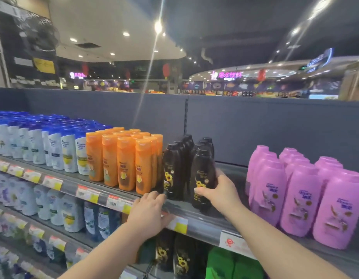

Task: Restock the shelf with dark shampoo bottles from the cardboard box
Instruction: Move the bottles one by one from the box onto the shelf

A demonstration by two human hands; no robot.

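Note:
Dark shampoo bottles with sunflower labels stand in two rows on the top shelf (pixel 202 224), between orange and pink bottles. My right hand (pixel 218 193) grips the front dark shampoo bottle (pixel 201 174) of the right row, which stands upright near the shelf's front edge. The left row's front dark bottle (pixel 171 170) stands just beside it. My left hand (pixel 149 211) rests flat on the shelf's front rail, fingers spread, holding nothing. The cardboard box is out of view.
Orange bottles (pixel 126 160) crowd the left of the dark rows, pink bottles (pixel 301 192) stand to the right with a bare gap of shelf between. White and blue bottles (pixel 53 146) fill the far left. More dark bottles (pixel 174 256) sit on the shelf below.

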